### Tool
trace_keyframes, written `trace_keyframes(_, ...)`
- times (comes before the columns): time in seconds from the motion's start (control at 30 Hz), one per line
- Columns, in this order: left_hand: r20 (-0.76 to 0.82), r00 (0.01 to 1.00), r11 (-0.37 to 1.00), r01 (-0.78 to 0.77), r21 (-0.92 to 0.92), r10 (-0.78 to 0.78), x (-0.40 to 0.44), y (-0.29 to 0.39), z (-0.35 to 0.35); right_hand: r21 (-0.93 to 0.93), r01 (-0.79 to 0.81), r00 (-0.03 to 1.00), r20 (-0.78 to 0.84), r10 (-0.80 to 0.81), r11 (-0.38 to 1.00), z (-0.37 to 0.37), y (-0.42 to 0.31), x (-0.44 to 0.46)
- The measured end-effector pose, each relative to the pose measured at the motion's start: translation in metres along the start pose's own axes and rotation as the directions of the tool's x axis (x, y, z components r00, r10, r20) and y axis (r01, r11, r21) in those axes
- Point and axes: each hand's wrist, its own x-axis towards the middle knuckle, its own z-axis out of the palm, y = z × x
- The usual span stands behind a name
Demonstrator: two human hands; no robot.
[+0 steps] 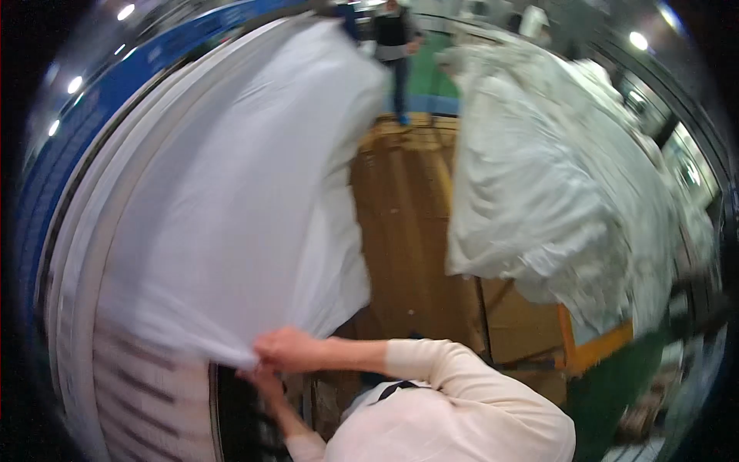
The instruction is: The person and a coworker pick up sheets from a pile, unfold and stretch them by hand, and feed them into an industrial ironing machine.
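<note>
Here, in head view, we saw right hand (291, 350) clamped on near corner of white sheet (231, 200); left hand (267, 383) just below, blurred, its grip we could not tell. Sheet stretched away along left side, beyond pale dark-striped surface (154, 408). Across brown cardboard (404, 231), we noted crumpled white cloth (539, 177) at right; another person (394, 35) stood at far end.

No text, label, brand, number or sign can be read. The white cloth (246, 177) at left, the white heap (531, 177) at right and the brown floor covering (400, 223) between them show no legible lettering; the blue panel (165, 48) at far left is blurred and may carry marks too small to make out.
</note>
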Motion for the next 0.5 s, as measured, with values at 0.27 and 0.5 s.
trace_keyframes(0.27,0.122,0.992,0.993,-0.037,0.114,0.023,0.036,0.024,0.028,0.138,-0.068,0.996,-0.052,0.075,0.988,-0.001,0.044,-0.026)
trace_keyframes(0.5,0.18,0.911,0.75,0.18,0.636,-0.371,0.03,-0.023,-0.042,0.0,-0.675,0.616,-0.549,0.564,0.738,-0.176,0.138,-0.235)
